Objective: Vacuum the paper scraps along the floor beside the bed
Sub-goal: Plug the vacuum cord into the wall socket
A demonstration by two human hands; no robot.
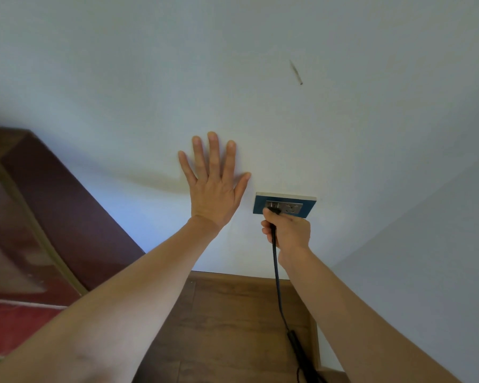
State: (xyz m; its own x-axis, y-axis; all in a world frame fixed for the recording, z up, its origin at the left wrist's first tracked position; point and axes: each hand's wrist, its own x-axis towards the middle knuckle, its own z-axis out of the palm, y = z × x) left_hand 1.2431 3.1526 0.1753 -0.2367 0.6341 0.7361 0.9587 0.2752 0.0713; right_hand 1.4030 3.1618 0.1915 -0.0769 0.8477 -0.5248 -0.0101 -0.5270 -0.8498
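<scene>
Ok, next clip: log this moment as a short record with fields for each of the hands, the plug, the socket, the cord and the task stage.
left hand: flat on the white wall, fingers spread
right hand: grips the black plug
plug: at the socket; whether fully seated cannot be told
socket: blue-framed plate on the wall
cord: black, runs down toward the wood floor
bed: dark red, at left
task stage: at the socket; no vacuum or scraps in view

I saw a pale wall (122,78) filling most of the frame, with a small dark mark (296,71) at upper right. Brown wooden flooring (227,327) lay at bottom centre.
</scene>
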